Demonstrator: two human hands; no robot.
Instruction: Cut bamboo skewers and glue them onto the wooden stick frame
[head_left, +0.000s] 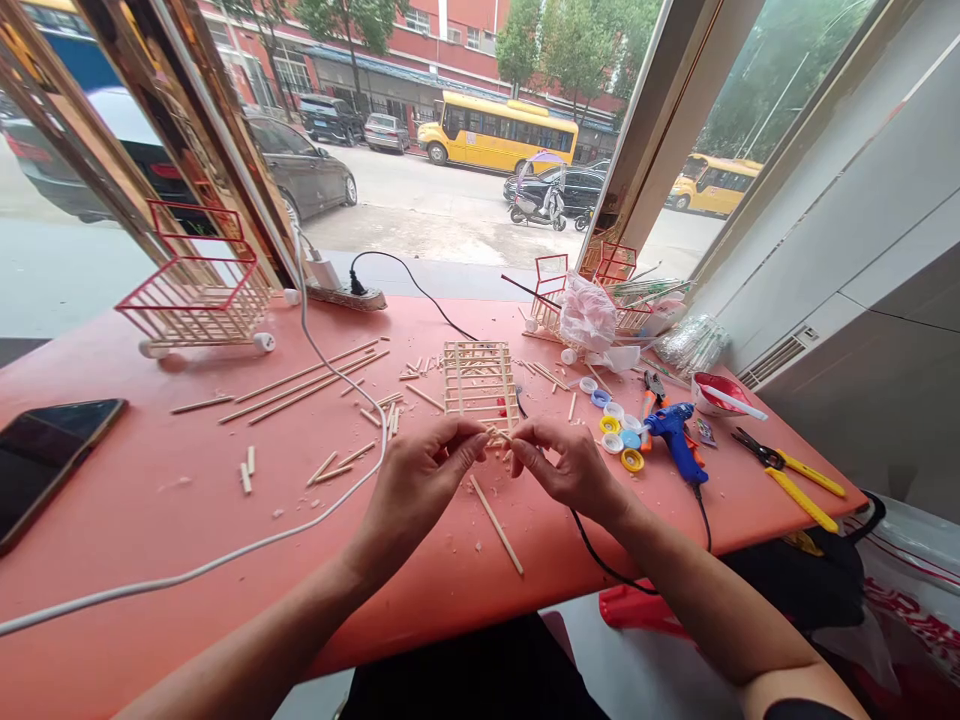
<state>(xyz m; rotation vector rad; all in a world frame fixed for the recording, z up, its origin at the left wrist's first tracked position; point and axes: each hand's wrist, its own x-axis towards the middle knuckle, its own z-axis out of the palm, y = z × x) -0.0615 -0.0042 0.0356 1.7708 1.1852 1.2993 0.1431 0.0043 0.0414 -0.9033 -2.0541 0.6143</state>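
My left hand (424, 470) and my right hand (566, 465) meet fingertip to fingertip near the middle of the table. Both are closed in a pinch on a short wooden stick (499, 436), mostly covered by the fingers. Just beyond them lies a small lattice frame (477, 378) of pale wooden sticks, its near edge partly behind the hands. A longer loose stick (496, 524) rests on the table below the fingers. Cut sticks (334, 468) are scattered to the left of my left hand.
A red-rimmed miniature cart (199, 290) stands back left. Right of the hands are bottle caps (611, 425), a blue glue gun (677, 440), yellow-handled pliers (795, 480) and a red bowl (712, 392). A white cable (300, 525) crosses the left side; a phone (52, 455) lies far left.
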